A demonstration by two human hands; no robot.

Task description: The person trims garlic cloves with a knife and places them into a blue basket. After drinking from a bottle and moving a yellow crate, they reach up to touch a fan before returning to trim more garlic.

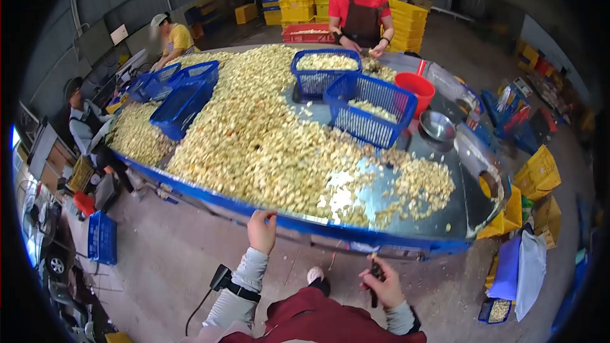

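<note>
My left hand (262, 232) is at the blue front edge of the table, its fingers curled together beside the pile; whatever they may hold is hidden. My right hand (385, 287) is closed around a small black-handled tool (376, 273), held in front of the table edge. A tiny pale piece (373, 256) shows at the tool's upper end. A wide heap of small pale pieces (254, 146), somewhat like peeled cloves, covers much of the metal tabletop (467, 181). A smaller spread of such pieces (422, 184) lies toward the right.
Blue baskets (372, 111) with pale pieces stand on the table, near a red scoop (416, 92) and a steel bowl (437, 127). A person in a red shirt (361, 16) works opposite. Two more people are at the left. Yellow crates (537, 171) stand at the right.
</note>
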